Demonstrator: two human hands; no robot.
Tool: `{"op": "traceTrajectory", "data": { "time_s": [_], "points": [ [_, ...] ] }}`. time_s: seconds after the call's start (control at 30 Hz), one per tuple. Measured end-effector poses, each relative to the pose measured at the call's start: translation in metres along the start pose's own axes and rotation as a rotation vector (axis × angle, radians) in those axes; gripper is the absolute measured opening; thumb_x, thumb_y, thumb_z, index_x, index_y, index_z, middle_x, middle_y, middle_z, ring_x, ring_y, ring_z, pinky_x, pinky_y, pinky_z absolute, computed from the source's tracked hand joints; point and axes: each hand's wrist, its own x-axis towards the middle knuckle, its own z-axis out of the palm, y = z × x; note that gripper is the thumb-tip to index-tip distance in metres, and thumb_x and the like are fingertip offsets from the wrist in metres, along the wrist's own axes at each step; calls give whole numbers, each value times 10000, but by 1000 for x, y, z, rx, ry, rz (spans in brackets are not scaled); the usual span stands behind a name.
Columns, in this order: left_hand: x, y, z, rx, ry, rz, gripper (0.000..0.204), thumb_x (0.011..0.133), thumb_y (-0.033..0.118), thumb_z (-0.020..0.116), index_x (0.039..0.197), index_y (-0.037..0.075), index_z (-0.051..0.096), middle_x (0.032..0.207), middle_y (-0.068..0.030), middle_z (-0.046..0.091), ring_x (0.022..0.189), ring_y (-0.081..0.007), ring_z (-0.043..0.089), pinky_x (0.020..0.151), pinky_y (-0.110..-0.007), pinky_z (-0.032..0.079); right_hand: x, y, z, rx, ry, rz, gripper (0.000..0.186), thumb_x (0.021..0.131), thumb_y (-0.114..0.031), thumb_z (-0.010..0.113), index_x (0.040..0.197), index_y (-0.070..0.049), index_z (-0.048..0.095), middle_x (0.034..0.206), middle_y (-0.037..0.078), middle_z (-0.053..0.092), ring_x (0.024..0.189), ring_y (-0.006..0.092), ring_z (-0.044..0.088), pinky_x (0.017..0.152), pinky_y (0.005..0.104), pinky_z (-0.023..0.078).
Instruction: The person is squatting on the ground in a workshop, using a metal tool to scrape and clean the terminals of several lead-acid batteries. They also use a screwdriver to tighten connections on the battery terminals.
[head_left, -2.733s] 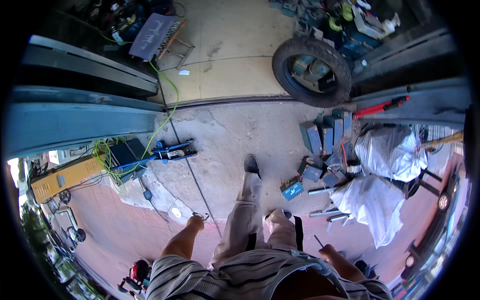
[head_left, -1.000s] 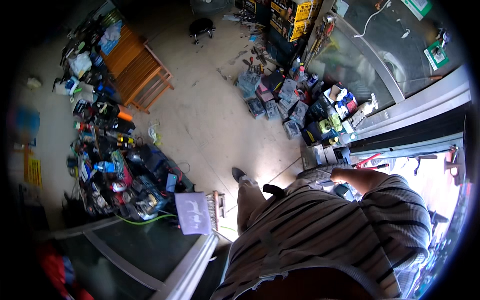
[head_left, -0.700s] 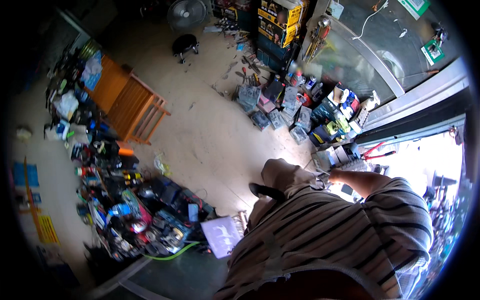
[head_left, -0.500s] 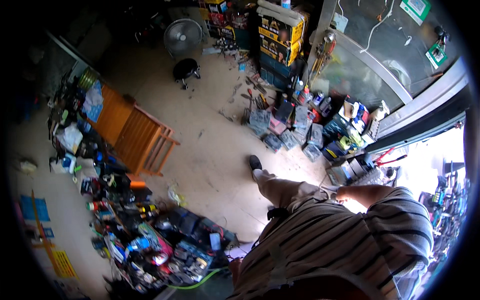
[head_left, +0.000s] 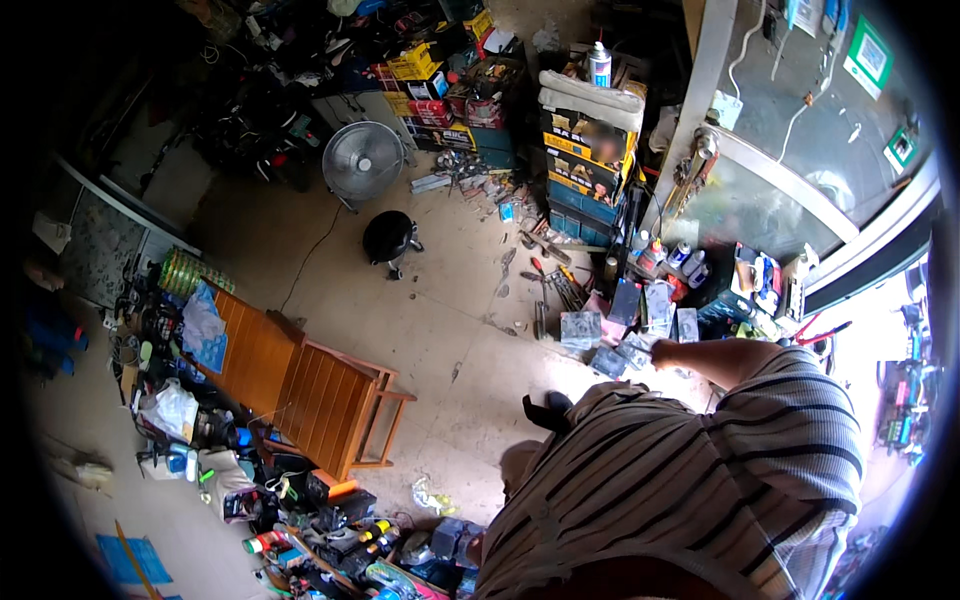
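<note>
My right arm reaches out from the striped sleeve, and my right hand (head_left: 664, 354) hangs above or beside several flat grey cases (head_left: 634, 350) on the floor. Its fingers are too small and dim to show a grip. A sliver of my left hand (head_left: 476, 549) shows at the edge of my shirt, close to the tool pile (head_left: 375, 545) at the lower left; its fingers are hidden. One dark shoe (head_left: 556, 401) pokes out past my trousers.
A wooden bench (head_left: 315, 405) stands at left along a cluttered row of goods. Ahead are a round black stool (head_left: 389, 238) and a silver fan (head_left: 363, 161). Stacked boxes (head_left: 585, 150) with a spray can (head_left: 600, 66) stand near a glass door (head_left: 770, 190). Loose hand tools (head_left: 560, 280) lie on the floor.
My view has shifted forward, so the stool, bench and boxes sit lower in the picture. My right hand has swung from beside my leg outward toward the grey cases.
</note>
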Motion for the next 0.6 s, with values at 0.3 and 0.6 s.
{"op": "traceTrajectory", "data": {
  "time_s": [0.3, 0.6],
  "points": [
    [135, 148, -34, 152, -98, 63, 258, 866, 317, 748, 931, 68, 733, 921, -188, 722, 806, -284, 712, 692, -409, 589, 42, 2, -209, 948, 175, 696, 521, 883, -529, 618, 892, -25, 751, 823, 191, 727, 788, 351, 722, 701, 467, 564],
    [287, 225, -205, 717, -119, 310, 239, 873, 294, 751, 919, 60, 727, 906, -200, 715, 785, -293, 709, 676, -415, 591, 111, -39, -197, 1022, -445, 738, 374, 937, -292, 509, 862, -2, 733, 826, 202, 723, 731, 342, 717, 649, 481, 555]
  ]
}}
